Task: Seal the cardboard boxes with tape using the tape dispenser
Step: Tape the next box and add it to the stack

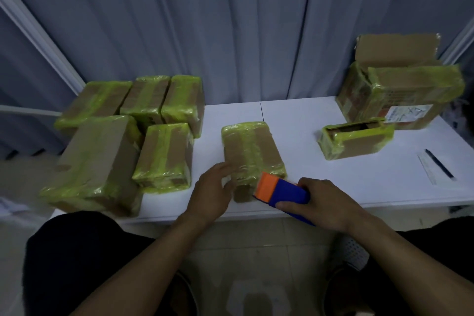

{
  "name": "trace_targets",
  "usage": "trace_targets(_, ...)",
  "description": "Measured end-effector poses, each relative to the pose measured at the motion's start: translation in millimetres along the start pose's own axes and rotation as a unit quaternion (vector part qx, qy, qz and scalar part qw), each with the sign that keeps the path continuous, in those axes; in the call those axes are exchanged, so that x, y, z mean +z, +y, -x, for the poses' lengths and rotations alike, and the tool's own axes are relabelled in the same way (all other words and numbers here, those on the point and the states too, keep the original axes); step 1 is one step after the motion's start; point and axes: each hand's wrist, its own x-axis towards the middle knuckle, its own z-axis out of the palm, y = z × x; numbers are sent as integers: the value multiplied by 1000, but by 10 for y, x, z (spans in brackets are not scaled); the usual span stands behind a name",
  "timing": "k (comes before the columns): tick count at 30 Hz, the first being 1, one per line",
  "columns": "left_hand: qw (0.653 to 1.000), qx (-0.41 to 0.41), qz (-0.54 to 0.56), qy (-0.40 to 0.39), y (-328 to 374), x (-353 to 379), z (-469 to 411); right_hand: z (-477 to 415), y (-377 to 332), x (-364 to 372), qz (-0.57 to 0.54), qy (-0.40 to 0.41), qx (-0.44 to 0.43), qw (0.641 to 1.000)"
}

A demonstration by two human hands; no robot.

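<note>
The small box (355,141) sits open, interior dark; middle box (252,151) wrapped.

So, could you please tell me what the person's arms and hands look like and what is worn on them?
The left hand and right hand are bare: no gloves, and no rings, watch or bands that I can see. The left forearm and right forearm are uncovered too, with no sleeves in view. Dark clothing covers the legs below.
</note>
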Motion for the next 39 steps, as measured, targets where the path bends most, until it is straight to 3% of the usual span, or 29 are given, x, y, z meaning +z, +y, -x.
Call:
trace_targets(5,978,-144,137,-67,205,-97,297,45,47,51,-23,-30,-40,998)
trace_targets(7,967,-165,176,-79,240,-94,377,52,46,76,-32,-41,-50,997)
trace_targets(11,968,-169,177,-50,235,-133,459,67,45,141,-48,-58,-67,995)
trace_targets(15,953,-196,217,-76,200,-119,532,64,58,150,-61,-66,-67,994)
trace_targets(25,965,-182,188,-12,129,-38,507,-19,-3,187,-82,-76,-70,991)
trace_targets(39,958,-198,202,48,67,-239,367,-59,-176,206,-91,-23,-73,993)
